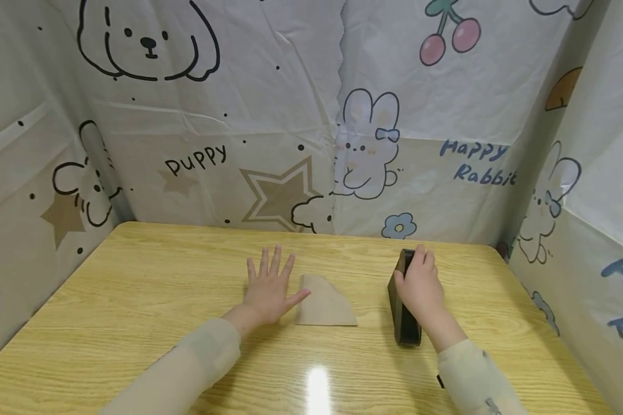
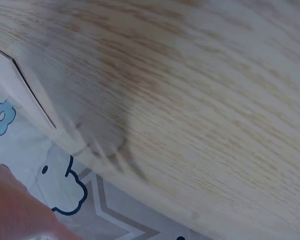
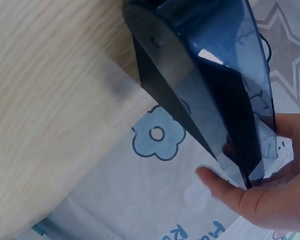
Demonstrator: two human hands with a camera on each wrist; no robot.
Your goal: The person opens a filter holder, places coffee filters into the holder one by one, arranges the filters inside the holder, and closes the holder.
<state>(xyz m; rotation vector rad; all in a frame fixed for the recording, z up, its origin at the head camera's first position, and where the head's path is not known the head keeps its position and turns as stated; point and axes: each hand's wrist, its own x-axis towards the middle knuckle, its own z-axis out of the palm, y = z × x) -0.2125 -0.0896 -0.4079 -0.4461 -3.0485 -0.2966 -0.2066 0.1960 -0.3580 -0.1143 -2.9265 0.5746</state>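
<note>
A tan, fan-shaped paper coffee filter (image 1: 326, 305) lies flat near the middle of the wooden table. Beside its left edge is my left hand (image 1: 269, 291), palm down with fingers spread; the thumb tip overlaps the filter's edge, and whether they touch I cannot tell. In the left wrist view the filter (image 2: 12, 82) shows a crimped seam. To the right, my right hand (image 1: 420, 285) grips the far end of a narrow, glossy black holder (image 1: 407, 328). The right wrist view shows the holder (image 3: 190, 55) with smoky see-through sides, thumb and fingers on opposite sides.
The wooden table (image 1: 187, 253) has rounded far corners. Pale cloth (image 1: 270, 115) with cartoon prints hangs behind it and along both sides. A bright light reflection falls on the tabletop near the front.
</note>
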